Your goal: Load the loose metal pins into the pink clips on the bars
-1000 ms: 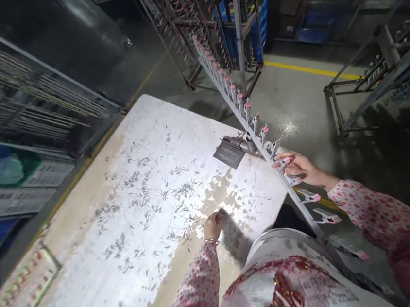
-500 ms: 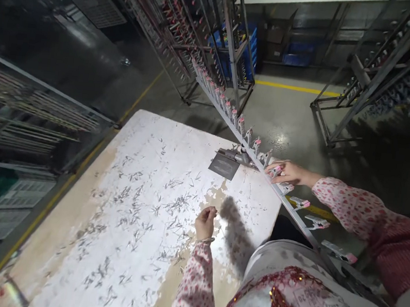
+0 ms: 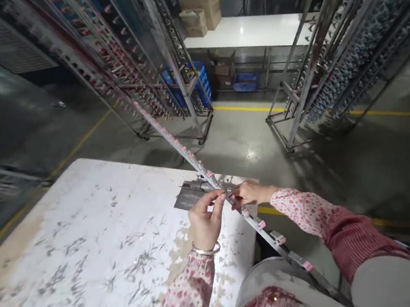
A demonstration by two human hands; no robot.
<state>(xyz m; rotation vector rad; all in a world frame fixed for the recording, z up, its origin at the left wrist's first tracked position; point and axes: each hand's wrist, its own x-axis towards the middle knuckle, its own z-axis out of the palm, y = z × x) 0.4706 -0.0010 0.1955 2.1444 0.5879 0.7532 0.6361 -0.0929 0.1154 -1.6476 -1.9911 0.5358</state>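
A long grey bar (image 3: 267, 237) runs diagonally over the table corner, with a row of small pink-marked clips (image 3: 259, 222) along it. My right hand (image 3: 251, 193) is at the bar's far side, its fingers closed around one of these clips. Thumb and forefinger of my left hand (image 3: 205, 222) are pinched together right beside that clip, over the bar. Whatever sits in the pinch is too small to name. Below the bar, a dark flat plate (image 3: 186, 198) and a metal clamp-like holder (image 3: 201, 185) rest on the table.
Many small thin grey pieces (image 3: 142, 264) lie scattered across the white table (image 3: 110, 221). Tall racks of rods (image 3: 183, 80) stand behind on the left, another rack (image 3: 297, 114) on the right. Further back are blue crates (image 3: 245, 82) and cardboard boxes (image 3: 200, 6).
My left hand has risen from above the table to the bar, meeting my right hand at the clip. The view has turned right and tilted up.
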